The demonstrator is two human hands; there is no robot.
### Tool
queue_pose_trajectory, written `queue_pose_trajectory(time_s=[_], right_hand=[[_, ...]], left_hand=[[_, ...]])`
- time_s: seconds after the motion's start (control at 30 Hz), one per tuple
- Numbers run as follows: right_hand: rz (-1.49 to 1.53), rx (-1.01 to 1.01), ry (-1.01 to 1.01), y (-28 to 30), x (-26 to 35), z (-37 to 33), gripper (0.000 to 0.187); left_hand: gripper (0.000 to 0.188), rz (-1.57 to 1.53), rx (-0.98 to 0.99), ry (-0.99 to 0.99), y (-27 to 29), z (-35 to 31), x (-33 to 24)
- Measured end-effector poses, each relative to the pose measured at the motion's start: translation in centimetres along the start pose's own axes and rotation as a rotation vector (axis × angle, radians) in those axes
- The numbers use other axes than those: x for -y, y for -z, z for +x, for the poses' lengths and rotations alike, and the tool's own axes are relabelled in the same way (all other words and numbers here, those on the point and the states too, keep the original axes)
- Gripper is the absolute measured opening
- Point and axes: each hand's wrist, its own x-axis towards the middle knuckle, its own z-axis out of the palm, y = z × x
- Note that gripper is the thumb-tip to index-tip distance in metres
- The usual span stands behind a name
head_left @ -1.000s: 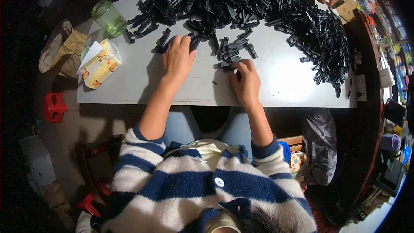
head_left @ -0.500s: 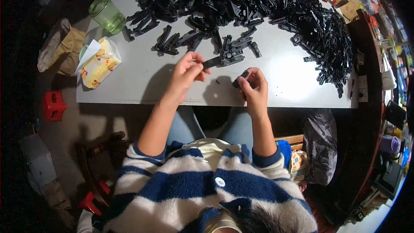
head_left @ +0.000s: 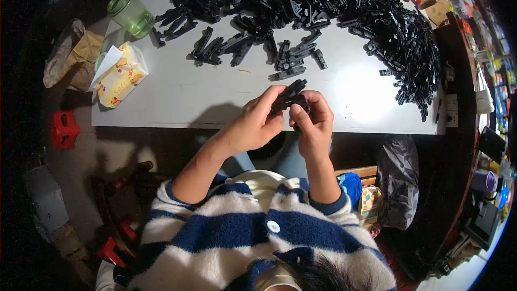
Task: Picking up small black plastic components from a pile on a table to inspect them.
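Near the table's front edge my two hands meet over black plastic parts. My left hand (head_left: 254,121) is closed on an elongated black plastic part (head_left: 291,90), which slants up to the right past the fingertips. My right hand (head_left: 314,124) pinches a smaller dark piece (head_left: 301,103) against it, thumb in front; fingers hide most of that piece. I cannot tell whether the two are joined. Just beyond the hands lies a small cluster of similar black parts (head_left: 291,73).
A large heap of black plastic parts (head_left: 301,0) covers the far table, trailing down the right side (head_left: 414,59). At left stand a green-tinted jar (head_left: 131,15) and a tissue pack (head_left: 123,78). A red stool (head_left: 64,129) is on the floor; shelving (head_left: 479,75) rises at right.
My left hand has come right and nearer to me, bringing the elongated black part from beside the cluster to my right hand. My right hand has stayed almost in place.
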Motion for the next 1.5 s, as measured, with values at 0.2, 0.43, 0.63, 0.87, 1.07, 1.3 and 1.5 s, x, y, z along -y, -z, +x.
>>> queue_pose_trajectory(time_s=[0.2, 0.43, 0.63, 0.87, 1.07, 1.3, 1.5], right_hand=[[-0.203, 0.014, 0.14, 0.5, 0.1, -0.7, 0.019], [-0.105, -0.085, 0.166, -0.2, 1.1, -0.9, 0.028], [0.272, 0.04, -0.041, 0.1, 1.9, -0.5, 0.048], [0.396, 0.124, -0.065, 1.1, 0.7, -0.6, 0.032], [0.509, 0.167, -0.087, 1.0, 0.5, -0.6, 0.024], [0.44, 0.025, -0.102, 2.2, -1.1, -0.8, 0.019], [0.213, -0.139, -0.005, 4.4, -1.1, 3.0, 0.026]], left_hand=[[0.032, 0.321, -0.189, -0.175, -0.5, 0.0, -2.5], [0.032, 0.451, -0.294, -0.338, -1.4, 0.0, -2.8], [0.029, 0.37, -0.242, -0.353, -1.6, -0.2, -3.2], [0.03, 0.448, -0.218, -0.363, -1.8, -0.9, -3.4], [0.03, 0.409, -0.21, -0.262, -1.9, -0.9, -3.0], [0.03, 0.499, -0.186, -0.308, -2.8, 0.0, -1.5], [0.031, 0.488, -0.164, -0.136, -3.3, 3.3, 0.9]])
